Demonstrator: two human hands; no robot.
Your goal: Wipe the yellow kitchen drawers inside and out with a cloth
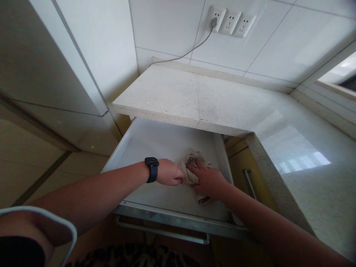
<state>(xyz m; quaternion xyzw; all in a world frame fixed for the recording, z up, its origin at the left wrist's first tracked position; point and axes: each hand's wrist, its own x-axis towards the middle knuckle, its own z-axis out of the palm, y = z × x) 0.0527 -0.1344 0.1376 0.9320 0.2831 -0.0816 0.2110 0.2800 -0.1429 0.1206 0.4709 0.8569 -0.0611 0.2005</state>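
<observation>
A crumpled beige cloth [191, 178] with a darker pattern lies bunched on the floor of a pulled-out white drawer [155, 141], toward its right side. My right hand [210, 180] presses on the cloth from the right, its fingers bent over the folds and gripping them. At the cloth's left edge, my left hand [169, 173] has its fingers curled closed against the fabric; the fingertips are partly hidden. A dark smartwatch [151, 168] is on my left wrist.
A pale stone countertop [172, 91] overhangs the drawer's back and extends along the right. Below the drawer front is a metal bar handle [164, 230]; another handle [249, 183] stands on a cabinet at right. A plugged-in cord [191, 51] runs along the tiled wall. A white cable [55, 218] loops near my left arm.
</observation>
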